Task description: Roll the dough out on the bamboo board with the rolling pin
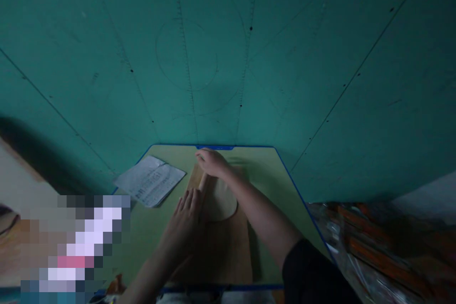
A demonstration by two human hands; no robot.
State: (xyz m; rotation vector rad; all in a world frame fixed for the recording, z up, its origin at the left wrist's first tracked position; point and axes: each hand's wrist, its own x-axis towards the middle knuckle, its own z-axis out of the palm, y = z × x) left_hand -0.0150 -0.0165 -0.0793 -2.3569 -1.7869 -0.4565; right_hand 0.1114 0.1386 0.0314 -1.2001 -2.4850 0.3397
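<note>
A flat, pale round of dough (221, 203) lies on a wooden board (228, 251). A slim wooden rolling pin (203, 182) runs lengthwise along the dough's left side, partly covered by both hands. Over its near end rests my left hand (188, 209), fingers together and bent around it. My right hand (212, 161) reaches across to the far end, with its fingers closed there. The right forearm hides part of the dough and the board's right side.
The board lies on a pale green table (270, 190) with a blue edge, against a green wall (221, 57). Printed paper (149, 180) lies at the table's left. Plastic-wrapped orange items (370, 247) are piled at right. A blurred-out patch covers the lower left.
</note>
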